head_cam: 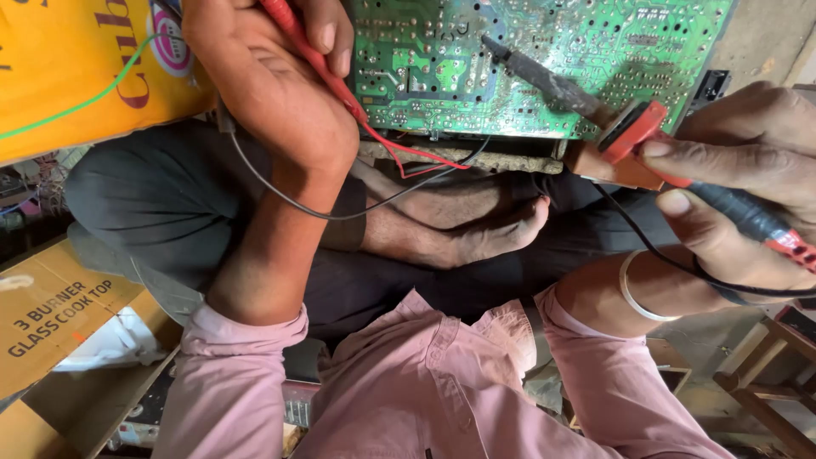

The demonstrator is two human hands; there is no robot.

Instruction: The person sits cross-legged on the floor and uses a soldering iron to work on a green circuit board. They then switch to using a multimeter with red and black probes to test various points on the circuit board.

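A green circuit board (442,59) lies at the top of the view, its solder side up. My left hand (272,85) is closed around a red probe (310,55) that rests against the board's left part, with red and black leads trailing from it. My right hand (748,183) grips a soldering iron by its red and black handle (680,166). The iron's dark tip (510,53) touches the board near its middle.
My crossed legs and a bare foot (497,234) are below the board. A yellow bag (68,68) with a green wire sits at top left. A cardboard box (51,319) lies at the left and a wooden stool (769,374) at lower right.
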